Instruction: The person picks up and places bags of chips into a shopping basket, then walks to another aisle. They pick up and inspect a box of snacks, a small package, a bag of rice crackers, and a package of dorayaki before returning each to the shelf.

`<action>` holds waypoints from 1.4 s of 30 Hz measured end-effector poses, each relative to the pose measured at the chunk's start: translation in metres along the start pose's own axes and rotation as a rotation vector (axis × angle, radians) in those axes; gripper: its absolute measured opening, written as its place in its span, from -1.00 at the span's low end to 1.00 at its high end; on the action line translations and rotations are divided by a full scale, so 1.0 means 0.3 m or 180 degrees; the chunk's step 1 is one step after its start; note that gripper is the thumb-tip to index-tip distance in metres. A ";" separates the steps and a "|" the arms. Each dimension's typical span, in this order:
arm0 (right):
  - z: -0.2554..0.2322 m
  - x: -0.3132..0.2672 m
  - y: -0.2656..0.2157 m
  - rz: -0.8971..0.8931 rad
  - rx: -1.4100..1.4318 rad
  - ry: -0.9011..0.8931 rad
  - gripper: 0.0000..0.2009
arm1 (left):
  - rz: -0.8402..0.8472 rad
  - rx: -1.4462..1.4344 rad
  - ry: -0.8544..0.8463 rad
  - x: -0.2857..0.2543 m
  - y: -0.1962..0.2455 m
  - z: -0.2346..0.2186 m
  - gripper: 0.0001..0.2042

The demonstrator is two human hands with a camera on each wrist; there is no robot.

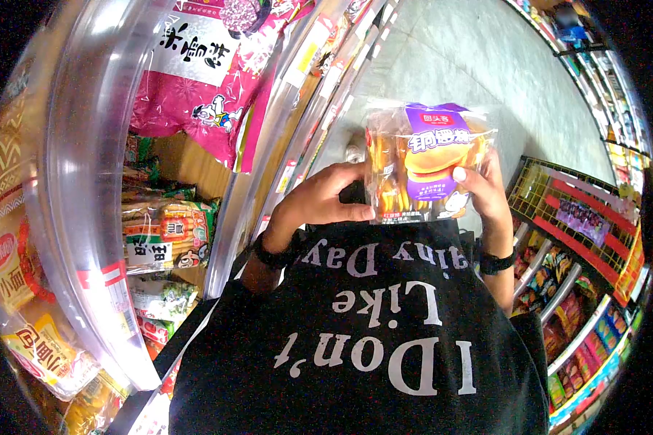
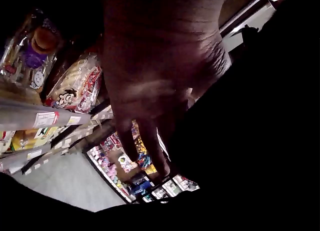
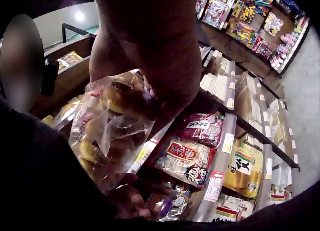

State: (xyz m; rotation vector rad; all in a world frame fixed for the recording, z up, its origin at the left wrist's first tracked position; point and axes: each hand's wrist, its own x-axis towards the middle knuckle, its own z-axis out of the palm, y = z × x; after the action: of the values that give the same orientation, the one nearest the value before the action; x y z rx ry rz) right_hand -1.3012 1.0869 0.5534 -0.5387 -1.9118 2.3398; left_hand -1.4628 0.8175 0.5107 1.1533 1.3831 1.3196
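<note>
A clear plastic bag of round filled cakes [image 1: 428, 163], with a purple label showing a sliced cake, is held up in front of the chest in the head view. My right hand [image 1: 486, 187] grips its right side, thumb on the front and fingers behind. At its left edge my left hand [image 1: 323, 196] holds the bag, the thumb by the lower corner and fingertips partly hidden behind it. The right wrist view shows the bag [image 3: 107, 136] from behind under the right hand [image 3: 155, 80]. In the left wrist view the left hand [image 2: 145, 100] is dark.
Shelves with clear plastic fronts [image 1: 94, 181] stand close on the left, holding a magenta rice cracker bag [image 1: 203, 87] and other packaged snacks. A grey floor [image 1: 442, 65] lies ahead. At the right is a wire rack [image 1: 573, 217] with red strips above more snack packets.
</note>
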 end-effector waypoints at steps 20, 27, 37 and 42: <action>0.021 -0.012 0.014 0.0300 0.0059 -0.0504 -0.39 | -0.0117 -0.0434 0.0712 -0.012 0.055 -0.012 -0.54; 0.005 -0.007 0.006 0.0540 -0.0180 -0.0823 -0.61 | -0.0150 -0.0337 0.0749 -0.014 0.052 -0.016 -0.56; 0.005 -0.021 0.005 0.0528 -0.0088 -0.0677 -0.66 | -0.0272 -0.0403 0.0762 0.012 0.067 0.002 -0.55; 0.007 -0.029 -0.015 0.0565 -0.0167 -0.0580 -0.67 | -0.0221 -0.0327 0.0739 0.023 0.060 0.005 -0.55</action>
State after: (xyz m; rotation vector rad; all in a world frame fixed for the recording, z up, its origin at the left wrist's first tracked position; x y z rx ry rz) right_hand -1.2945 1.0837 0.5601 -0.5371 -2.0882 2.5340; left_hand -1.4616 0.8247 0.5285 0.8974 1.4872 1.4924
